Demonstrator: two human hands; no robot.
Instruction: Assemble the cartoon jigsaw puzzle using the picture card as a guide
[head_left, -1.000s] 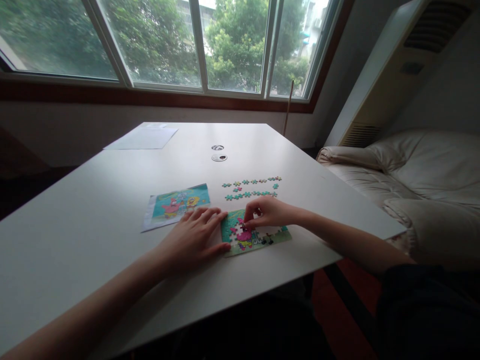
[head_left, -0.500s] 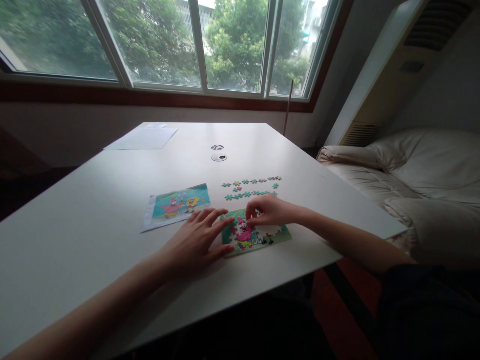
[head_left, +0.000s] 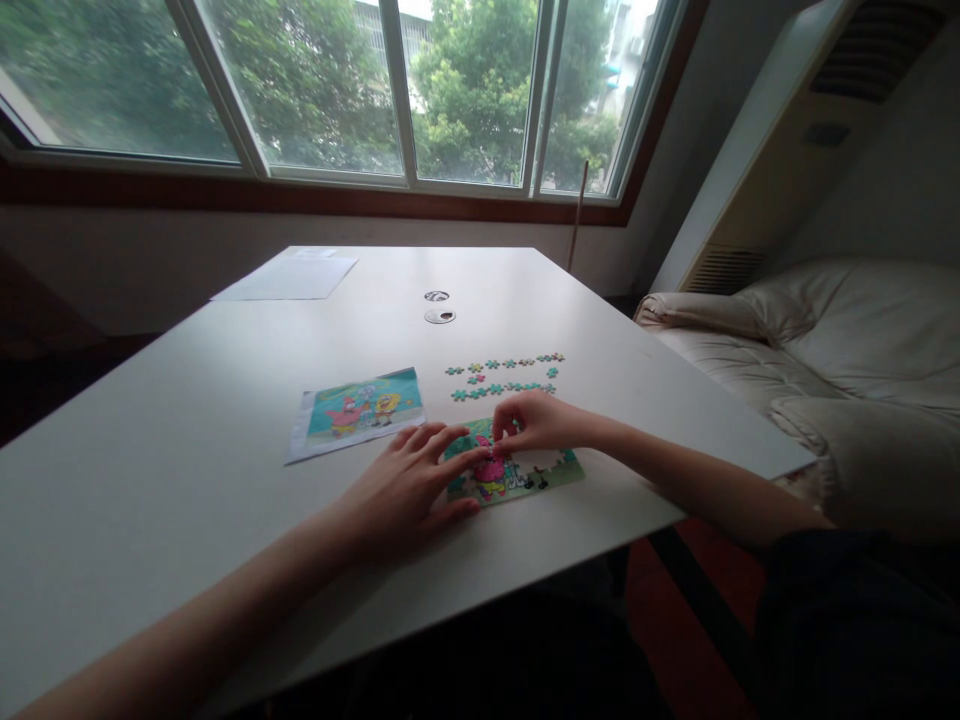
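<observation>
A partly assembled cartoon jigsaw puzzle (head_left: 555,482) lies flat near the table's front edge, showing a pink figure on a green-blue ground. My left hand (head_left: 412,480) rests over its left side with the fingers spread. Its index finger reaches across the puzzle, close to my right fingertips. From the right, my right hand (head_left: 534,420) comes over the puzzle's upper part, thumb and index finger pinched on a small puzzle piece at the pink figure. Those fingers mostly hide the piece. Loose puzzle pieces (head_left: 495,389) lie in rows just beyond.
Left of the puzzle lies a reference picture (head_left: 360,408) of the cartoon figures. White paper (head_left: 285,278) lies at the far left of the white table (head_left: 187,420). Two round inserts (head_left: 440,316) sit mid-table. A cream sofa (head_left: 720,350) stands at the right, windows behind.
My left hand has slid slightly right, its index finger now further over the puzzle toward the pink figure. My right hand stays pinched at nearly the same spot.
</observation>
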